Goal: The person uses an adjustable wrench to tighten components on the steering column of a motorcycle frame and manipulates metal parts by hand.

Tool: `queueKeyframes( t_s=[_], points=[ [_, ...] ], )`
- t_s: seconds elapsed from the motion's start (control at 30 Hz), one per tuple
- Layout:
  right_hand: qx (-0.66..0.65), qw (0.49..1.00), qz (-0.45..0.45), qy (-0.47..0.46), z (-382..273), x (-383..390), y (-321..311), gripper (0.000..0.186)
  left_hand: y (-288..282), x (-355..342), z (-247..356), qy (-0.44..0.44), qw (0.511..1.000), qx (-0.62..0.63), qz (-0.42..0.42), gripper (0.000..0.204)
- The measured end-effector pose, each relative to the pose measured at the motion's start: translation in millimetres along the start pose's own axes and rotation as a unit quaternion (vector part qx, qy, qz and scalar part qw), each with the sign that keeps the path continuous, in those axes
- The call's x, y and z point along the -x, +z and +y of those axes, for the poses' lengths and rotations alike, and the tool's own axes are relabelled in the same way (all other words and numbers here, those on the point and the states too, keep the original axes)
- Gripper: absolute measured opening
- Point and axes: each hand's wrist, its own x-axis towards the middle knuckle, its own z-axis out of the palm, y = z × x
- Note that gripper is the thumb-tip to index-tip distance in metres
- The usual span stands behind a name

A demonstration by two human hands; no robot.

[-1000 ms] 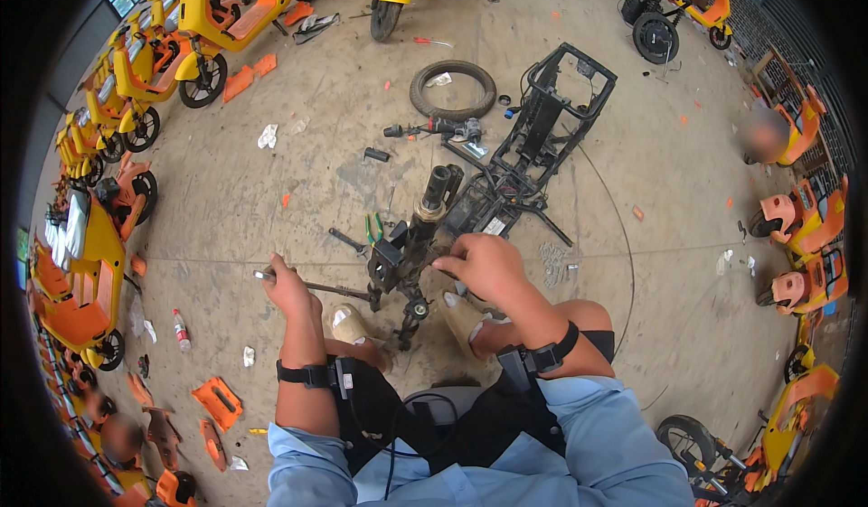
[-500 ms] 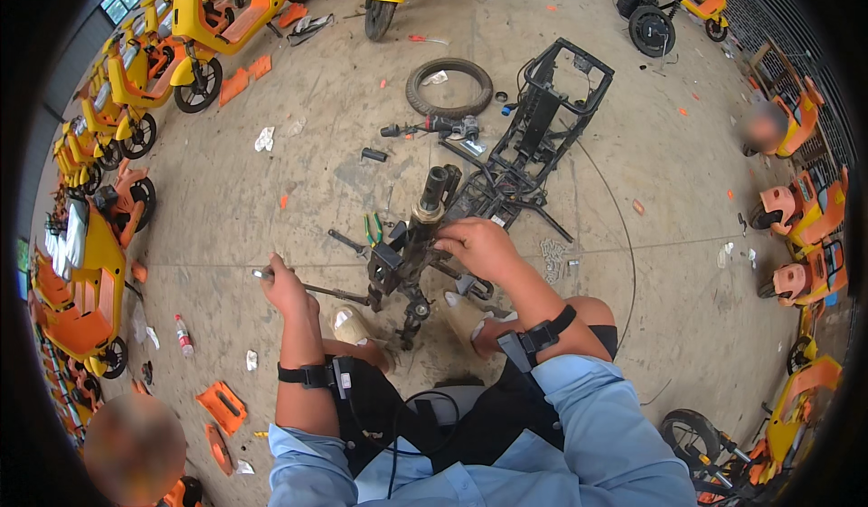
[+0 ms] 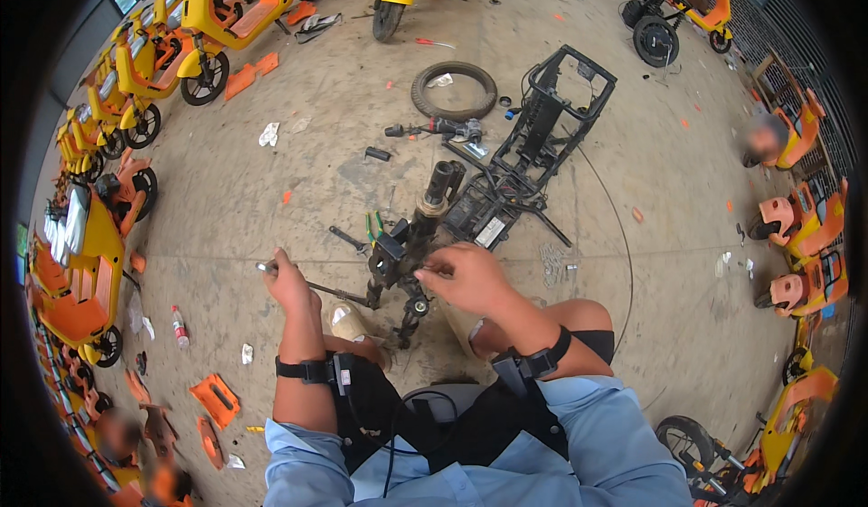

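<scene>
A dark, greasy metal scooter part (image 3: pixel 423 227) with upright tubes and a brass-coloured collar stands between my feet. My left hand (image 3: pixel 289 288) is closed round a long thin metal bar tool (image 3: pixel 339 293). Its silver end sticks out past my fist, and its far end meets the lower left of the metal part. My right hand (image 3: pixel 466 279) is at the right side of that part, thumb and fingers pinched together; what they grip is hidden. Pliers with green handles (image 3: pixel 373 227) lie or rest just behind the part, beside a wrench (image 3: pixel 346 239).
Beyond lies a black scooter frame (image 3: pixel 551 132), with a tyre (image 3: pixel 455 91), a power tool (image 3: pixel 443 128) and a short black cylinder (image 3: pixel 378 154) nearby. A chain (image 3: pixel 551 266) is at the right. Yellow-orange scooters (image 3: pixel 86 281) line both sides; orange panels (image 3: pixel 215 400) and a bottle (image 3: pixel 180 326) lie left.
My right hand has moved down and slightly left along the metal part, away from the collar. My left hand keeps its hold on the bar tool, almost unmoved. The view has shifted slightly.
</scene>
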Motion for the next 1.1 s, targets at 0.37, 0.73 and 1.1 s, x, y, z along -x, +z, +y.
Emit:
queueKeyframes(
  t_s=[0.37,0.73,1.1],
  points=[
    [0.109,0.983,-0.049,0.141,17.0,-11.6,-18.0,0.049,-0.7,-1.1,1.9,-0.038,0.999,-0.003,-0.029,0.031],
    [0.160,0.979,0.128,-0.019,50.1,-32.2,-1.2,0.036,9.9,0.6,-0.8,-0.031,0.999,-0.021,-0.018,0.033],
    [-0.132,0.989,-0.005,0.062,63.3,-32.6,6.6,0.028,-5.1,-13.9,-10.3,-0.029,0.999,-0.002,-0.030,0.027]
  ],
)
